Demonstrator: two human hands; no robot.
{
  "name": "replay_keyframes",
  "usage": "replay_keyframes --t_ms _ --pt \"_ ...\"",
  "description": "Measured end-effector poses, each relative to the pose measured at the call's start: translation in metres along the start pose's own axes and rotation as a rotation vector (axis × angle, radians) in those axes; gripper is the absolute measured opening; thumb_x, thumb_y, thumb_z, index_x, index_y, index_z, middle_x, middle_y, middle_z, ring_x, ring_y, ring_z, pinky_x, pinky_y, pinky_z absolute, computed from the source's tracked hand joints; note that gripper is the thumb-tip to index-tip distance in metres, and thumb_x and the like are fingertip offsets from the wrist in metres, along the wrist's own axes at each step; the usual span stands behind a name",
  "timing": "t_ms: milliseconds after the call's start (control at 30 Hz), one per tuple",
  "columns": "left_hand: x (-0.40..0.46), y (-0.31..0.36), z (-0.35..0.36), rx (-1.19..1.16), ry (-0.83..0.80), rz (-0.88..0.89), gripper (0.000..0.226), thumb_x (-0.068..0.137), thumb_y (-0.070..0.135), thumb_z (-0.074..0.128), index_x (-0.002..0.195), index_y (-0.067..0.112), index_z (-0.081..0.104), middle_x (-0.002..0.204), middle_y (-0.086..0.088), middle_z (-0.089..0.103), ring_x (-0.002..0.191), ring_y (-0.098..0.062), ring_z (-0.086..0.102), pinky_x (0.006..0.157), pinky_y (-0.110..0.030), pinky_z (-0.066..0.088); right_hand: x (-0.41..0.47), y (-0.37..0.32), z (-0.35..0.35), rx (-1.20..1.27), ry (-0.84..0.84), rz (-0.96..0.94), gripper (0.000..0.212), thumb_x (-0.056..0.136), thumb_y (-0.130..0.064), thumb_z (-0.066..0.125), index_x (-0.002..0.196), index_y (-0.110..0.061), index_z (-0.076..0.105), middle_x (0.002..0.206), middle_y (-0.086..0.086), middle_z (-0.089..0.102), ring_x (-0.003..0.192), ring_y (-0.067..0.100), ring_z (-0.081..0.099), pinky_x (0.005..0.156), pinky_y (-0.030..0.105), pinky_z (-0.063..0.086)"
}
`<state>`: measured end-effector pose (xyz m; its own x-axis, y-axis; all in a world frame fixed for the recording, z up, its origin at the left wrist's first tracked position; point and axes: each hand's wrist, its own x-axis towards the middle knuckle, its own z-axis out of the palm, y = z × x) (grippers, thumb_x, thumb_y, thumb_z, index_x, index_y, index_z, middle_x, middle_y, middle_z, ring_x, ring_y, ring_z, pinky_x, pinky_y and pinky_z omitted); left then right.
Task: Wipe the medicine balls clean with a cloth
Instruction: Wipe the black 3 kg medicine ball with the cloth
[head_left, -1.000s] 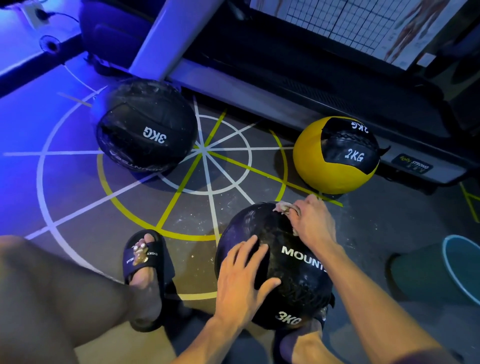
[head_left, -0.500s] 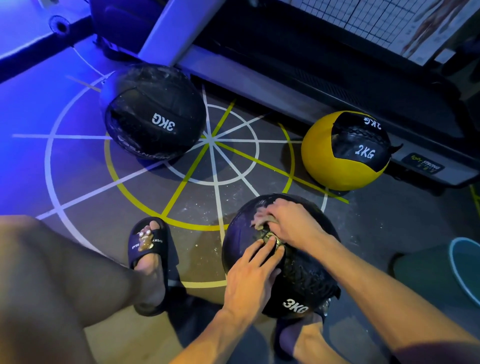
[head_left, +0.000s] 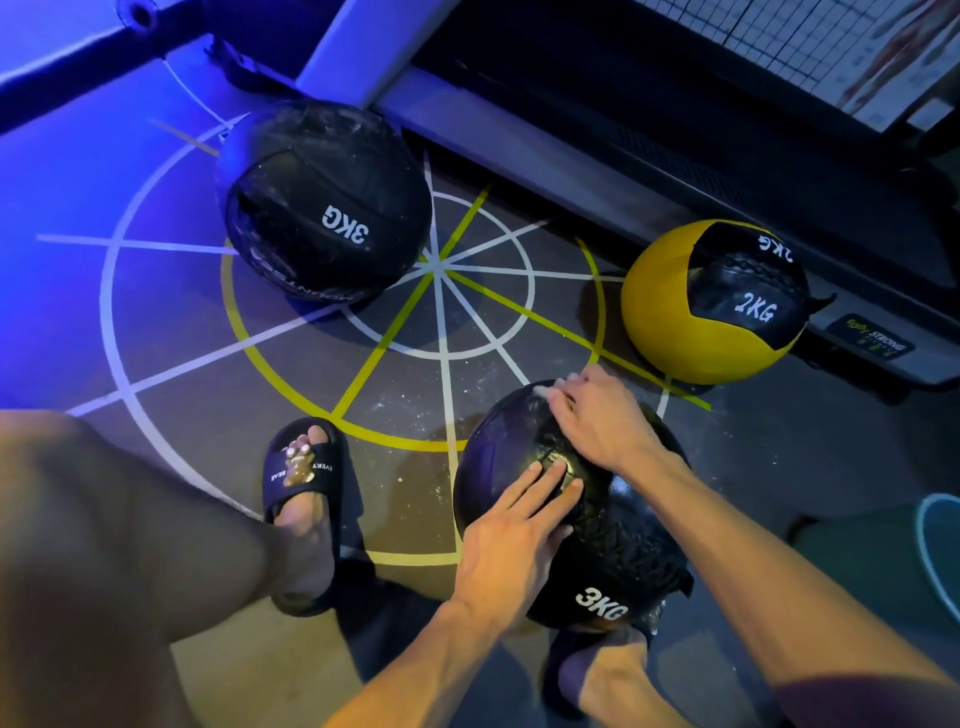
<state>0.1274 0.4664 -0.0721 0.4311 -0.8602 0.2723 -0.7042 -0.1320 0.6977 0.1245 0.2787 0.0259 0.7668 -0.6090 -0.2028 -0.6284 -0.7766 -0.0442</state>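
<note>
A black 3KG medicine ball (head_left: 618, 551) rests on the floor between my feet. My left hand (head_left: 514, 530) lies flat on its near side, fingers spread, holding nothing. My right hand (head_left: 597, 415) presses on the ball's top far edge, closed over a small pale cloth (head_left: 558, 385) that shows only at my fingertips. A second black 3KG ball (head_left: 322, 202) sits at the far left on the floor markings. A yellow and black 2KG ball (head_left: 670, 312) sits at the far right.
A treadmill base (head_left: 545, 145) runs across the back. A teal bucket (head_left: 935, 545) stands at the right edge. My left foot in a dark slide sandal (head_left: 306, 483) is planted left of the ball, my knee (head_left: 104, 545) filling the lower left.
My right hand slid with the cloth from the ball's top centre back to its far edge. My left hand stayed flat on the ball. The view shifted slightly downward.
</note>
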Motion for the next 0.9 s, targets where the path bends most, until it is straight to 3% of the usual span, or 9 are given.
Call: replay_keyframes --t_ms 133,233,333,400,500,533,700,800,900 --pt "0.005 -0.001 0.006 -0.024 -0.007 0.006 0.042 0.103 0.036 0.048 0.145 0.035 0.052 0.159 0.016 0.043 0.148 -0.008 0.037 0.113 -0.026 0.044 0.006 0.023 -0.01 0.073 -0.029 0.059 0.032 0.102 -0.029 0.05 0.127 -0.026 0.07 0.109 0.007 0.05 0.104 0.029 0.057 0.097 0.039 0.048" --pt "0.008 0.003 0.018 0.021 -0.022 0.038 0.046 0.098 0.023 0.064 0.143 0.028 0.055 0.156 0.012 0.047 0.15 -0.014 0.037 0.111 -0.034 0.047 0.014 0.033 -0.012 0.088 -0.001 0.168 0.028 0.099 -0.021 0.057 0.12 -0.022 0.075 0.117 0.014 0.058 0.108 0.033 0.062 0.092 0.034 0.048" --pt "0.007 0.008 0.015 0.081 -0.014 0.06 0.062 0.084 0.012 0.081 0.141 0.023 0.06 0.151 0.011 0.053 0.146 -0.018 0.043 0.108 -0.032 0.05 0.023 0.017 -0.011 0.107 0.012 0.169 0.021 0.097 -0.018 0.062 0.111 -0.015 0.078 0.116 0.011 0.066 0.105 0.029 0.065 0.087 0.033 0.048" --pt "0.008 0.007 0.01 0.067 0.012 0.068 0.06 0.085 0.011 0.081 0.14 0.022 0.061 0.149 0.011 0.056 0.145 -0.019 0.045 0.108 -0.031 0.049 0.024 -0.004 -0.007 0.145 -0.065 0.02 0.016 0.096 -0.024 0.065 0.105 -0.019 0.078 0.109 0.005 0.063 0.101 0.022 0.062 0.087 0.033 0.048" --pt "0.009 0.006 0.011 0.022 0.019 0.059 0.04 0.102 0.022 0.06 0.142 0.026 0.059 0.147 0.012 0.058 0.144 -0.016 0.045 0.11 -0.032 0.047 0.015 -0.037 0.002 0.065 -0.357 -0.31 0.019 0.096 -0.028 0.065 0.112 -0.028 0.076 0.105 -0.008 0.055 0.1 0.012 0.055 0.091 0.03 0.048" --pt "0.008 0.005 0.013 0.003 0.024 0.051 0.038 0.104 0.024 0.053 0.142 0.026 0.06 0.147 0.012 0.058 0.145 -0.016 0.044 0.111 -0.032 0.046 0.016 -0.037 0.0 0.032 -0.383 -0.354 0.019 0.096 -0.028 0.065 0.113 -0.029 0.075 0.104 -0.009 0.053 0.099 0.011 0.055 0.091 0.032 0.048" --pt "0.009 0.001 0.013 -0.053 0.009 0.039 0.041 0.105 0.028 0.051 0.146 0.025 0.055 0.156 0.014 0.047 0.153 -0.013 0.029 0.116 -0.03 0.041 0.04 0.012 -0.012 0.02 -0.082 -0.103 0.016 0.097 -0.025 0.065 0.109 -0.025 0.076 0.103 0.0 0.06 0.102 0.021 0.058 0.09 0.037 0.047" --pt "0.009 0.004 0.005 -0.052 -0.024 -0.002 0.049 0.102 0.052 0.05 0.143 0.026 0.058 0.158 0.016 0.045 0.154 -0.011 0.025 0.118 -0.028 0.038 0.029 0.021 0.0 0.153 -0.053 -0.131 0.018 0.093 -0.02 0.069 0.109 -0.022 0.078 0.1 0.005 0.062 0.096 0.024 0.061 0.087 0.037 0.047" --pt "0.016 0.004 0.002 0.007 -0.022 0.036 0.051 0.098 0.054 0.052 0.139 0.026 0.061 0.156 0.016 0.047 0.153 -0.012 0.03 0.115 -0.029 0.042 0.018 0.037 0.007 0.26 0.026 -0.044 0.02 0.092 -0.028 0.07 0.111 -0.028 0.077 0.101 0.001 0.064 0.095 0.023 0.063 0.086 0.041 0.051"
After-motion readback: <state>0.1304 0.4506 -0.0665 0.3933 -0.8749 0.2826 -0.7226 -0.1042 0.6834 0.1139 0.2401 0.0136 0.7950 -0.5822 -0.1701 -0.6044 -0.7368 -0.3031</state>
